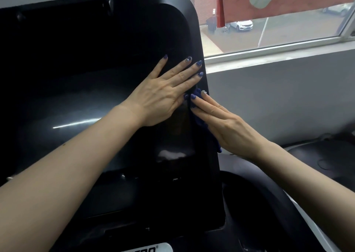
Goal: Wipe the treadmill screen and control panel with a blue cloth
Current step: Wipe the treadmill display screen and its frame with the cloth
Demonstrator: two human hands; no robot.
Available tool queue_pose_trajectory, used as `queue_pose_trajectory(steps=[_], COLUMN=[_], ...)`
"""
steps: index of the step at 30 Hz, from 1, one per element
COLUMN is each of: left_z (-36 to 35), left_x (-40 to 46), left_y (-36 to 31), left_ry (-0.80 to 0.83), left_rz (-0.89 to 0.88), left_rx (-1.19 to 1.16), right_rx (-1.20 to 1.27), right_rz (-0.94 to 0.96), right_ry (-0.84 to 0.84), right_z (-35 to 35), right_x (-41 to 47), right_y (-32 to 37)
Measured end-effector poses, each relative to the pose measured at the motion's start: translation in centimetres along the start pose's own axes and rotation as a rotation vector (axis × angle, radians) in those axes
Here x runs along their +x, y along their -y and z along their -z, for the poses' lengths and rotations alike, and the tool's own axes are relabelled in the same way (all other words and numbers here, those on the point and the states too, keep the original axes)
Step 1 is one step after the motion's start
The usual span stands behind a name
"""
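Observation:
The black treadmill console fills the left and middle of the view, with its dark glossy screen facing me. My left hand lies flat on the screen's right part, fingers spread and reaching the console's right edge. My right hand presses a blue cloth against that right edge, just below the left hand's fingertips. Most of the cloth is hidden under the right hand; a fold shows near the fingertips and a corner hangs out below the wrist. The control panel sits below the screen.
A grey wall and a window sill stand to the right of the console. Through the window I see a street with a white car. A dark curved treadmill handrail runs under my right forearm.

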State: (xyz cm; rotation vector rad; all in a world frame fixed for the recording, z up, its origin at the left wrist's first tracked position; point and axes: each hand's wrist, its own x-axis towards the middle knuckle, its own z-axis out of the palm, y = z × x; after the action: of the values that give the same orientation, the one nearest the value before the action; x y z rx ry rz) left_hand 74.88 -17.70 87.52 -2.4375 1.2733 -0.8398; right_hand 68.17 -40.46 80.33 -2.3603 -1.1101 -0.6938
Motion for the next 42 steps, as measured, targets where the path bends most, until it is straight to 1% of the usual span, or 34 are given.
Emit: queue_pose_trajectory(steps=[7, 12, 18, 24, 29, 32, 36, 39, 42], left_z=[0.2, -0.1, 0.0, -0.3, -0.3, -0.4, -0.6, -0.7, -1.0], left_x=[-0.2, -0.2, -0.3, -1.2, -1.6, -2.0, -2.4, -2.7, -3.1], left_y=[0.2, 0.2, -0.7, -1.6, -2.3, -2.9, -3.6, -3.9, -4.5], left_ry=[0.008, 0.003, -0.005, 0.002, 0.026, 0.031, 0.057, 0.038, 0.014], left_rz=[-0.001, 0.003, 0.038, 0.031, 0.032, 0.016, 0.005, -0.001, -0.015], left_rx=[0.010, 0.008, -0.036, -0.071, -0.080, -0.079, -0.064, -0.073, -0.066], right_rx=[-0.121, -0.126, -0.150, -0.095, -0.105, -0.128, -0.143, -0.122, -0.114], right_rz=[0.092, 0.043, 0.126, 0.053, 0.070, 0.093, 0.073, 0.057, 0.076], right_ry=[0.070, 0.027, 0.120, 0.049, 0.091, 0.111, 0.082, 0.056, 0.102], right_z=[0.5, -0.1, 0.0, -0.9, -1.9, -1.6, -1.4, -2.1, -2.8], right_x=[-0.1, 0.3, -1.4, -1.7, -4.1, -4.2, -3.4, -4.2, -6.0], right_y=[-1.1, -0.4, -0.9, 0.1, 0.8, 0.5, 0.4, 1.3, 1.7])
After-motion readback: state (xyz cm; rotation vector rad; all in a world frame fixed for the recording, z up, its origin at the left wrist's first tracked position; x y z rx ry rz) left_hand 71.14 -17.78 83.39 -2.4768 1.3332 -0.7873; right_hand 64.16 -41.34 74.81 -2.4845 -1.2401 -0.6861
